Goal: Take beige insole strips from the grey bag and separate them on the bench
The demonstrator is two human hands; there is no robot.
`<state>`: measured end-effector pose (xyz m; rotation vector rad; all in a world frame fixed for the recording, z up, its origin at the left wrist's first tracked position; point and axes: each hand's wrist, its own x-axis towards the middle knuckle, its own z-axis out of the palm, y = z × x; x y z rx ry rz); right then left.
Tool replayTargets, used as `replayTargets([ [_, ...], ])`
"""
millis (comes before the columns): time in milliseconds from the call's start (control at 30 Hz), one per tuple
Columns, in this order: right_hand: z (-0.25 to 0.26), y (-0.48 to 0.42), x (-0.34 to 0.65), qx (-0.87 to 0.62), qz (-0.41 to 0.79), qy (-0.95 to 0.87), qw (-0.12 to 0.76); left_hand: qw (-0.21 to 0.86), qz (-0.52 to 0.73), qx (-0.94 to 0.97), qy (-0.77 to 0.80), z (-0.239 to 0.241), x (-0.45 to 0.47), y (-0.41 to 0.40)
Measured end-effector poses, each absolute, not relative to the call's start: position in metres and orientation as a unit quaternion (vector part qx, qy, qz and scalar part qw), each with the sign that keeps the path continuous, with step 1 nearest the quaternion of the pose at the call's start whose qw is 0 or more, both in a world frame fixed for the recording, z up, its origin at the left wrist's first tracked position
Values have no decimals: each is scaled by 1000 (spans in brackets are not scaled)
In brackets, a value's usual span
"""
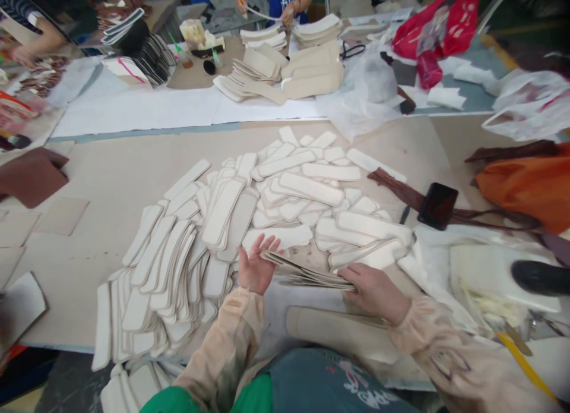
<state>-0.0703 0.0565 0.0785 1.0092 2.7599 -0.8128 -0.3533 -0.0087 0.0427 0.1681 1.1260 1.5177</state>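
Note:
A thin stack of flat, rounded strips, beige to off-white, is gripped at its right end by my right hand. The strips fan apart slightly toward their left end. Beside that left end, my left hand has its fingers spread and holds nothing; whether a fingertip touches the strips I cannot tell. Beyond both hands lies a large heap of similar white strips. More strips stand in leaning rows to the left. A longer beige piece lies near my apron, below the held stack.
At the right are a phone, an orange bag and a white device with a black part. Stacked beige panels and a red bag lie on the far table. A co-worker in a blue apron works there.

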Motion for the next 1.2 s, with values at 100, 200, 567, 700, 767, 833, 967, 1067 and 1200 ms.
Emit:
replayTargets([
  [100, 58, 48, -75, 339, -243, 902, 110, 539, 611, 82, 574, 16, -344, -26],
  [200, 46, 40, -82, 378, -214, 891, 130, 490, 586, 168, 623, -5, -325, -42],
  [567, 38, 24, -87, 375, -185, 901, 117, 540, 393, 451, 593, 6, -312, -41],
  [700, 52, 20, -93, 353, -172, 913, 111, 523, 359, 540, 553, 20, -331, -36],
  [767, 57, 19, -100, 350, -168, 916, 102, 491, 345, 584, 547, 20, -338, -36],
  [833, 58, 19, -106, 354, -173, 912, 110, 462, 314, 623, 548, 12, -343, -37],
  [967, 49, 21, -91, 382, -194, 896, 112, 443, 271, 668, 533, -9, -345, -38],
  [1067, 40, 21, -48, 405, -215, 885, 80, 439, 283, 671, 526, -16, -341, -35],
  [1200, 21, 19, 12, 452, -266, 851, 27, 466, 292, 658, 514, -13, -329, -25],
])
